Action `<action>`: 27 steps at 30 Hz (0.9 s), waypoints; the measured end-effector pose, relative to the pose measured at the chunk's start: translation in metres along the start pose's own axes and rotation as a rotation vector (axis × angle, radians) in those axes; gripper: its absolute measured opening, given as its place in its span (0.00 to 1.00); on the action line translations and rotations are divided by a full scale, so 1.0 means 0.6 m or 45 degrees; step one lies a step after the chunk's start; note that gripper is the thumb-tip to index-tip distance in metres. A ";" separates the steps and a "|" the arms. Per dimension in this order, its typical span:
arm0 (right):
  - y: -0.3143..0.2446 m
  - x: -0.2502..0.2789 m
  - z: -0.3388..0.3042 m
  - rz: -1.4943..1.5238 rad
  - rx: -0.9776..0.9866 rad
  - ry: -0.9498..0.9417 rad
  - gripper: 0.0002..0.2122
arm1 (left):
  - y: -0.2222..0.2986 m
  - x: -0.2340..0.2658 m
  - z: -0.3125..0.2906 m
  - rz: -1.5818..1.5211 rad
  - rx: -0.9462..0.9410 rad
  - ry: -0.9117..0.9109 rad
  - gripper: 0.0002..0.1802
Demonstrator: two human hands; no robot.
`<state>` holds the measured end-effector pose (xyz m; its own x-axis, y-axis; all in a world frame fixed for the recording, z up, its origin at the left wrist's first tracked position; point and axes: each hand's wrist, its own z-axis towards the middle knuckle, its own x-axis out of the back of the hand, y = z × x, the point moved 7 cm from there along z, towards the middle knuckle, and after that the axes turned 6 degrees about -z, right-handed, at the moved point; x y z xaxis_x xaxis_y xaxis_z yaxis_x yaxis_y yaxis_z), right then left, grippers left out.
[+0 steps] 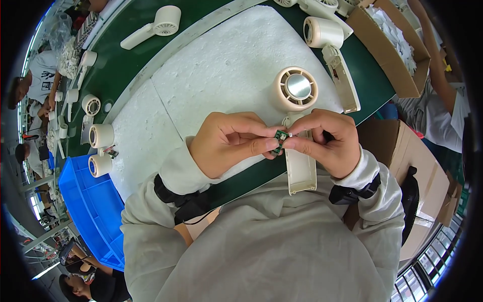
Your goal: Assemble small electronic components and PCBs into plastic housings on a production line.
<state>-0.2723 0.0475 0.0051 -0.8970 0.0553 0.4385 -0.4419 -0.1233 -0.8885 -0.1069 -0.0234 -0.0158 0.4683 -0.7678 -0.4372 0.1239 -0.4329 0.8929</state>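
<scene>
Between my hands is a small green circuit board (279,142). My left hand (231,141) pinches its left side with thumb and fingertips. At its right edge, my right hand (324,141) closes thumb and forefinger on a tiny white piece, seemingly a plug connector (289,134). Just beyond lies a cream handheld fan (297,89), its round head facing up with a silver disc in the middle. Its hollow handle shell (302,173) runs toward me beneath my right hand, past the table edge. My fingers cover part of the board and handle.
White foam sheets (211,65) cover the green table. Another fan with an opened handle (342,75) lies at right, beside a cardboard box (387,45) of white pieces. More fan heads (101,136) stand at left, near a blue bin (93,211). Co-workers sit along the left.
</scene>
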 end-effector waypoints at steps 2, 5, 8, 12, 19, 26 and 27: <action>0.001 -0.002 -0.003 0.025 -0.011 0.015 0.08 | -0.001 -0.002 -0.001 0.004 -0.011 0.005 0.13; 0.006 -0.002 0.002 0.027 -0.042 0.024 0.09 | 0.005 -0.005 -0.001 0.154 -0.053 0.057 0.13; 0.012 0.002 0.008 0.032 -0.082 0.046 0.09 | 0.007 -0.009 0.001 0.230 -0.112 0.135 0.12; 0.009 0.006 0.009 0.047 -0.093 0.112 0.09 | 0.009 -0.004 0.006 0.177 -0.159 0.263 0.13; -0.005 0.000 0.005 -0.031 0.022 0.118 0.08 | 0.011 -0.004 0.002 0.148 -0.176 0.292 0.14; -0.009 -0.007 0.008 -0.075 0.161 -0.023 0.09 | 0.008 -0.001 0.004 0.169 -0.199 0.285 0.14; -0.010 -0.004 0.009 -0.077 0.163 -0.021 0.09 | 0.009 -0.001 0.003 0.185 -0.193 0.293 0.14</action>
<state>-0.2673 0.0430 0.0102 -0.8682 0.0506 0.4937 -0.4899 -0.2459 -0.8364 -0.1083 -0.0263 -0.0113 0.6741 -0.6819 -0.2838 0.1626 -0.2378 0.9576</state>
